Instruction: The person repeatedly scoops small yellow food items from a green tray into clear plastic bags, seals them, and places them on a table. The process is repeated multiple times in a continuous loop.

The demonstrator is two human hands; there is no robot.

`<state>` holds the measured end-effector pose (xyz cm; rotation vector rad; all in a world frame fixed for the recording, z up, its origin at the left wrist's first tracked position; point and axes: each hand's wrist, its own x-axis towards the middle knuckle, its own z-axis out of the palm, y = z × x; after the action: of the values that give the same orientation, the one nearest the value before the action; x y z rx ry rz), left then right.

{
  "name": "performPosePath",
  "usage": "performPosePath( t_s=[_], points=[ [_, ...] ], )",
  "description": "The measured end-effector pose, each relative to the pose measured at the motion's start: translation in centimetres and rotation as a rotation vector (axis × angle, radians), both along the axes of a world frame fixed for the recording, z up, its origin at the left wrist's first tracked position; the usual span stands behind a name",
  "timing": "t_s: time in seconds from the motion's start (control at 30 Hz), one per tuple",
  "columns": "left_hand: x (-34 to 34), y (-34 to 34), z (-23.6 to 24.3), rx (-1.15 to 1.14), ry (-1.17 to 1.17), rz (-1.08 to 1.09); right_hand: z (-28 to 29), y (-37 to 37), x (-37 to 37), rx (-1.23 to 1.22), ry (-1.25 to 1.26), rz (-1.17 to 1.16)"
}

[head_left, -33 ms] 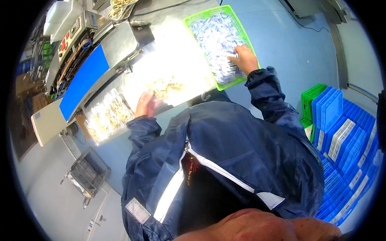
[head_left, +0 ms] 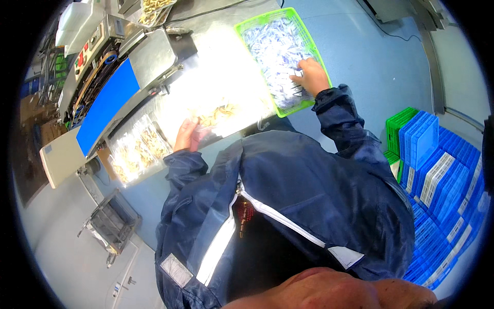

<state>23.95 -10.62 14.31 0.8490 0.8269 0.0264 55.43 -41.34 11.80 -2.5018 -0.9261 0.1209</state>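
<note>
My left hand (head_left: 188,135) pinches the near left edge of a clear bag (head_left: 207,123) holding pale golden pieces (head_left: 222,112), lying on the glaring worktop (head_left: 202,64). My right hand (head_left: 310,76) is down in a green mesh basket (head_left: 240,31) full of small white-and-blue sachets (head_left: 270,44), thumb and fingers curved and apart over them. Several filled clear bags (head_left: 139,147) lie side by side at the left of my left hand.
A metal machine (head_left: 159,51) with a blue panel (head_left: 105,103) stands left. Trays of pale pieces (head_left: 154,11) sit behind it. Blue and green crates (head_left: 435,185) are stacked at right; a steel frame (head_left: 110,221) stands lower left. A cable (head_left: 221,7) runs along the back.
Both hands have shifted very slightly, my right one within the basket and my left one at the bag's edge. Everything else is as it was.
</note>
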Motion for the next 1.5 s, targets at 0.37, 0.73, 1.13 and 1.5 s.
performPosePath(
  t_s=[0.37, 0.73, 1.13, 1.5],
  points=[
    [1.9, -0.5, -1.3, -0.055, 0.049, 0.047, -0.9, -0.7, 3.7, 0.303, 0.686, -0.205],
    [3.6, -0.3, -1.5, -0.072, 0.057, 0.103, -4.2, 10.1, 10.2, -0.134, -0.101, 0.034],
    [3.4, 0.3, -1.9, -0.094, 0.06, 0.144, -2.3, 7.7, 10.6, -0.003, 0.136, -0.018],
    [0.8, 0.4, -1.0, -0.289, -0.187, 0.168, 10.1, 13.4, 0.5, 0.446, 0.6, 0.605]
  ],
)
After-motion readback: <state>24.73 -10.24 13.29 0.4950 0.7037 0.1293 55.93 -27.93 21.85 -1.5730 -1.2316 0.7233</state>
